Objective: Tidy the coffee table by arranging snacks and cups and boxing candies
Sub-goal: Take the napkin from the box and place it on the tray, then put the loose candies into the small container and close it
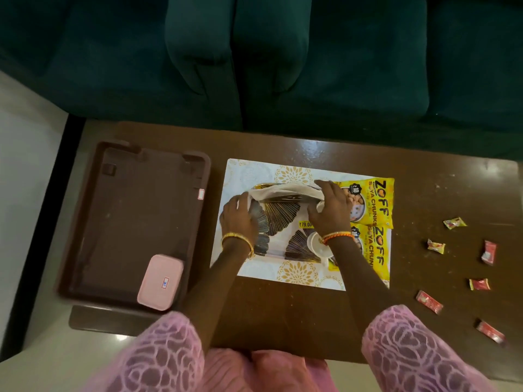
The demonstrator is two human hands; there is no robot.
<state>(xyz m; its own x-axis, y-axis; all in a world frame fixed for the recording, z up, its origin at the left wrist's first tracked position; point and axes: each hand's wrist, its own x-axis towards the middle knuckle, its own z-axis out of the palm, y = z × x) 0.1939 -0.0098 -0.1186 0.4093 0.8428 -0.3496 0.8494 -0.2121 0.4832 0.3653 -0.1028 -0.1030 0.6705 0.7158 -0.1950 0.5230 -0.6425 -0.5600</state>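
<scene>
The decorated tray [278, 222], patterned with dark and gold fan leaves and bearing a yellow price sticker, lies on a white and gold placemat [297, 274] at the centre of the dark wooden coffee table [283, 312]. A pale cloth [283, 191] is draped along the tray's far edge.

The left hand [239, 219] rests on the tray's left end, fingers curled over the cloth's left end. The right hand [331, 206] grips the cloth's right end, fingers closed around the fabric. One white cup [317, 244] stands on the tray's near right corner, under the right wrist; a second white object by the right palm may be another cup, but it is too hidden to tell.

Step in hand, as judged: wiping or clearing the tray with the cloth. Procedure:
- Keep both ends of the cloth taut and draw it evenly toward the near edge.
- Keep the right wrist clear of the cup so that it is not tipped.
- Hold the tray flat so the placemat does not slide.

Count of items:
- Snack packets [365, 202]: two, yellow, overlapping the placemat's right edge, one far, one near.
- Candies [435, 246]: seven, scattered well apart on the table's right end.
- Brown tray [135, 216]: one, at the left.
- Pink box [160, 282]: one, lid closed, in the brown tray's near right corner.
</scene>
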